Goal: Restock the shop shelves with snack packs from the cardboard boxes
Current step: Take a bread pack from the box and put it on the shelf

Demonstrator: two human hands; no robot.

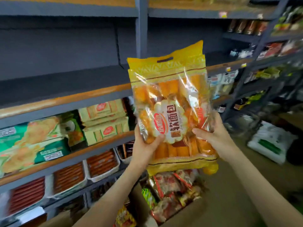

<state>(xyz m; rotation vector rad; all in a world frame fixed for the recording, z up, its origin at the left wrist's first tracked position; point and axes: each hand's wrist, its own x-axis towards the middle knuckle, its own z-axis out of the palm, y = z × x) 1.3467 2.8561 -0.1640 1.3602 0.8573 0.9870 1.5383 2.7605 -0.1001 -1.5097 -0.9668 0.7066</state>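
Yellow packs of soft bread rolls (170, 99) stand upright in front of me, held at chest height; behind the front pack a second yellow top edge shows. My left hand (146, 143) grips the lower left side, thumb across the front. My right hand (213, 135) holds the lower right side. Below them an open cardboard box (185, 212) holds several red and orange snack packs (170, 190). The grey shelf (65, 82) just left of the packs has nothing on it.
Lower shelves on the left carry green biscuit packs (32, 141), cream boxes (105, 120) and trays of red sticks (101, 163). A grey upright post (141, 27) stands behind the packs. More stocked racks fill the right side. A white sack (270, 141) lies on the floor.
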